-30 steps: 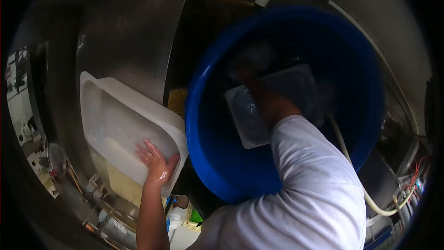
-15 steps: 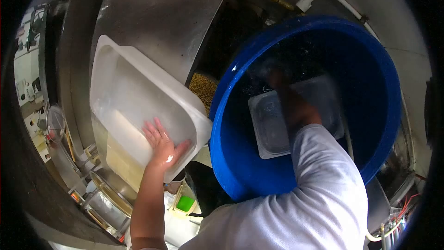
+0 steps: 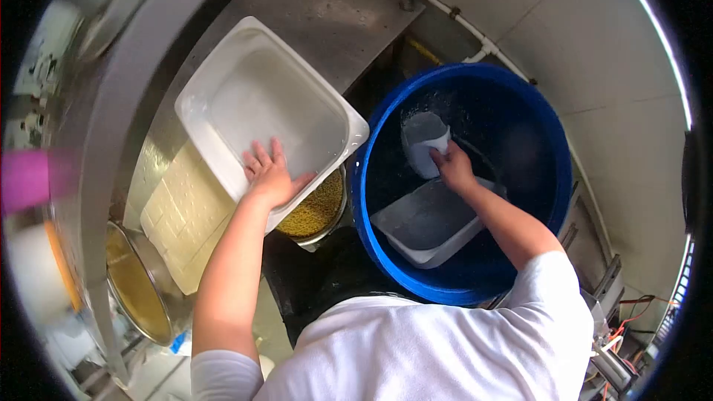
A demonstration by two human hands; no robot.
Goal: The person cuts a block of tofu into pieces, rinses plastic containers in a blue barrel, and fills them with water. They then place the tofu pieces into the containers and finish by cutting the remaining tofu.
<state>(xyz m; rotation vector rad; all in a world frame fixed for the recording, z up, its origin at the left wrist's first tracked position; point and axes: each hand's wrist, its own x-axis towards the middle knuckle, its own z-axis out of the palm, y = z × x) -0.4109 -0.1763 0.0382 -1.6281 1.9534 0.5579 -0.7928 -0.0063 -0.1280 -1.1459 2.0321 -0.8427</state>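
A white rectangular tub (image 3: 297, 82) is tilted beside the blue barrel, its corner at the barrel's rim. My left hand (image 3: 272, 180) lies spread against the inside of its near wall, fingers apart. Inside the blue barrel (image 3: 546, 115), my right hand (image 3: 454, 166) is closed on a white scoop (image 3: 423, 145), which is at the dark water with splashes around it. Below that hand, a translucent rectangular container (image 3: 427, 223) sits in the barrel.
Yellow beans or grains (image 3: 316, 208) fill a round pot under the tub. Pale yellow slabs (image 3: 186, 212) and a metal bowl (image 3: 137, 282) are at the left. A steel counter (image 3: 327, 11) stands behind. Wires (image 3: 620, 327) hang at the lower right.
The tub now leans less steeply and shows more of its inside. My right hand has come up into clear view with the scoop. The camera view has shifted, showing more of the pot.
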